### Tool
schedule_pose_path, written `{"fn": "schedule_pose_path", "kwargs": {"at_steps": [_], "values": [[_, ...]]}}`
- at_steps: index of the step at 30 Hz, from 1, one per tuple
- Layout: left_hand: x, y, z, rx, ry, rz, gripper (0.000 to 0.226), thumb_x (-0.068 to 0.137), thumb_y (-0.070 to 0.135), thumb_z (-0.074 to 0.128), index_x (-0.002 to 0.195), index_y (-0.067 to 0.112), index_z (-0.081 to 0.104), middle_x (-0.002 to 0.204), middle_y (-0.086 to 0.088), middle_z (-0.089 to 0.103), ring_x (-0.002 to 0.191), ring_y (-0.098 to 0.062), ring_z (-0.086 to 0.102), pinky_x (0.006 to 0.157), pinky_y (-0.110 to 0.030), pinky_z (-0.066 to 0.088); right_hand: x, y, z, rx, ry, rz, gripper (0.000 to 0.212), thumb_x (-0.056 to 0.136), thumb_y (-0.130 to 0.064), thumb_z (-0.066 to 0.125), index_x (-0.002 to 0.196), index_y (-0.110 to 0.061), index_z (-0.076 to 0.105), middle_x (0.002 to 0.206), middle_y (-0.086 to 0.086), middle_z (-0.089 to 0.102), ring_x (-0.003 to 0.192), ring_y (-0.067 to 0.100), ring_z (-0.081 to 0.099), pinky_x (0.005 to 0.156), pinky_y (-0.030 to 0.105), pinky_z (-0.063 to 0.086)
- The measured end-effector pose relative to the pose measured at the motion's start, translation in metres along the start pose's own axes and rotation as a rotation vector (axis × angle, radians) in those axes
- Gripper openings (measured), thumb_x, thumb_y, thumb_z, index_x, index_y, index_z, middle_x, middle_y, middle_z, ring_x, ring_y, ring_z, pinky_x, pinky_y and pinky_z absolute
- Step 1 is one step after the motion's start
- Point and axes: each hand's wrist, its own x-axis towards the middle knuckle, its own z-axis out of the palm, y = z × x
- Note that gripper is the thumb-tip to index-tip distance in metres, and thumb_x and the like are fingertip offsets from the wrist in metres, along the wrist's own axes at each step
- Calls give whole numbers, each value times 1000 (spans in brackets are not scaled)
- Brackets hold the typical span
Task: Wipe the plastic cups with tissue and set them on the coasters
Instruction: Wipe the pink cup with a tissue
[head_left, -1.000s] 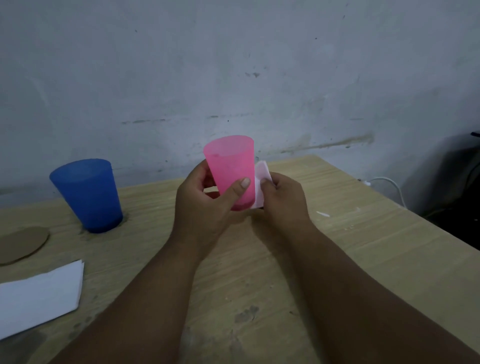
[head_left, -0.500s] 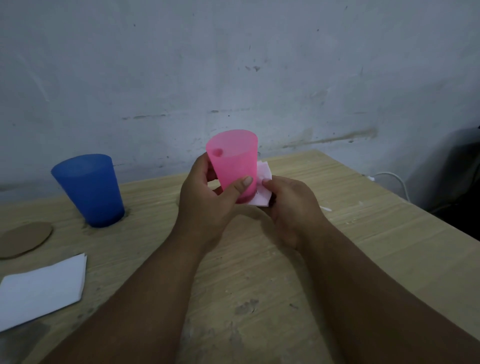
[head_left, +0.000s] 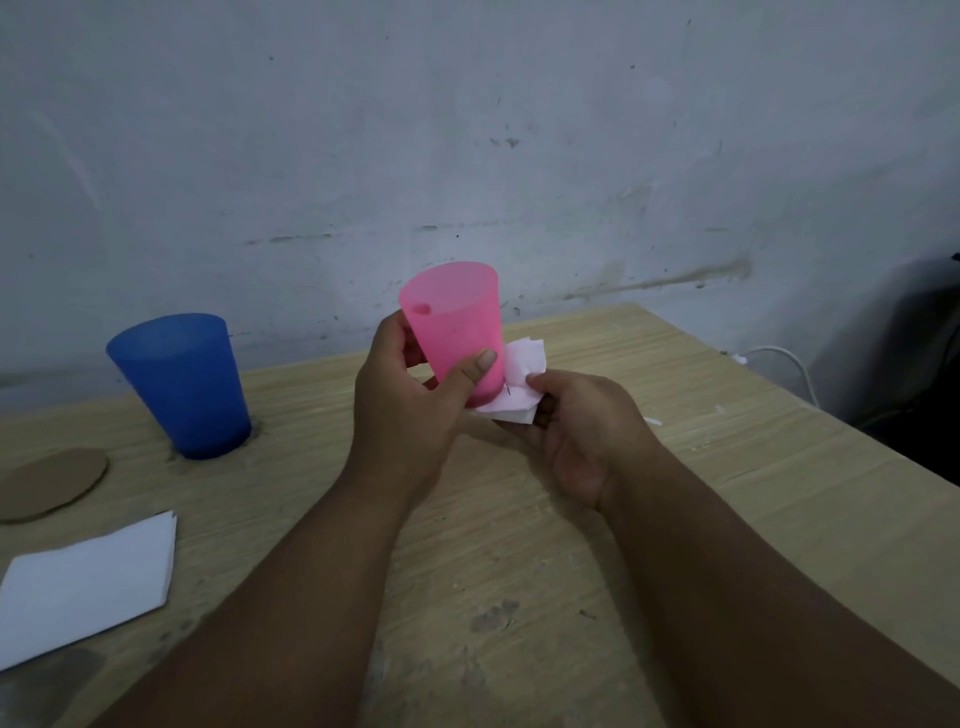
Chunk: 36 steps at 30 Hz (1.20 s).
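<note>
My left hand's (head_left: 410, 410) thumb (head_left: 475, 366) lies across the near wall of the pink cup (head_left: 457, 322), low down. The other fingers curl round the far side, so the hand grips the cup. My right hand (head_left: 587, 431) pinches a folded white tissue (head_left: 519, 374) between thumb and curled fingers, and holds it against the cup's lower right side and its base.

The pink cup is held in the air above the middle of the table (head_left: 701, 467), wide end up and leaning a little to the left. Its wall is translucent and I see nothing inside it. A small darker spot shows near the rim on the left, and I cannot tell what it is.

The blue cup (head_left: 182, 384) stands to the left on the table, well apart from my hands, also wide end up. From this angle I cannot see into it, nor tell whether anything lies under its base.

Near the left edge, just beside the blue cup, a round brown coaster (head_left: 49, 483) lies flat with nothing on it. In front of it sits a stack of white tissues (head_left: 85, 582), squared up and partly cut off by the frame.

The table is pale wood grain, scuffed and smudged near me, with a few white scraps to the right of my right hand. It stands against a stained grey-white wall (head_left: 467, 130). A white cable (head_left: 779, 358) loops off the far right corner into a dark area.
</note>
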Motion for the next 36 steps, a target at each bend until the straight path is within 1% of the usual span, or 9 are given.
{"fn": "schedule_pose_path", "kwargs": {"at_steps": [3,5,7,9,13,17,21,28,36], "values": [[1,0,0,-11,-3,-11,59,80,30,82,132,20,55,117,9,65,105,-2,62,68,-4,47,5,-4,-6,-69,53,6,23,93,0,50,105,13,62,101,30,71,92,38,72,75,45,61],[2,-1,-1,-39,2,-23,59,80,31,82,131,21,56,117,9,66,106,-3,63,69,-7,50,12,-5,-12,-114,145,-25,21,90,-3,53,102,8,66,103,29,71,97,40,70,87,53,57],[3,-1,-1,-67,11,-34,57,79,33,83,128,22,57,115,9,67,106,-6,64,71,-11,52,16,-6,-14,-145,188,-48,22,88,-8,55,100,4,69,104,26,71,98,40,70,91,59,53],[3,-1,0,-66,3,-30,56,79,34,83,127,23,58,114,9,68,106,-7,65,72,-14,53,19,-4,-10,-127,148,-48,24,88,-8,55,102,5,68,104,28,71,98,41,70,91,60,53],[1,1,2,-69,-28,-11,57,79,34,82,129,21,57,116,8,68,106,-7,65,75,-14,54,19,0,5,63,-21,55,27,97,-5,46,114,12,59,109,29,69,97,37,71,84,48,59],[2,2,2,-92,-35,-9,56,80,29,82,130,19,57,117,6,68,107,-7,65,74,-12,53,19,-1,7,235,-149,190,38,98,-7,38,127,15,49,121,32,63,113,40,65,91,52,56],[1,3,2,-96,-25,-3,58,80,27,82,131,18,56,118,5,67,107,-7,64,73,-10,52,16,-3,6,274,-217,260,40,98,-5,37,131,15,46,127,32,60,117,40,62,92,53,54],[0,4,1,-79,-30,6,60,80,25,82,132,17,55,118,4,66,106,-5,64,71,-10,53,6,-9,0,246,-241,315,40,95,-2,33,127,17,48,124,34,61,111,41,64,79,54,58],[1,3,0,-39,-28,3,60,80,29,82,132,21,54,118,7,65,107,-5,63,70,-6,49,4,-19,-10,186,-219,313,40,93,-1,33,125,16,50,114,35,65,84,43,72,61,47,62]]}}
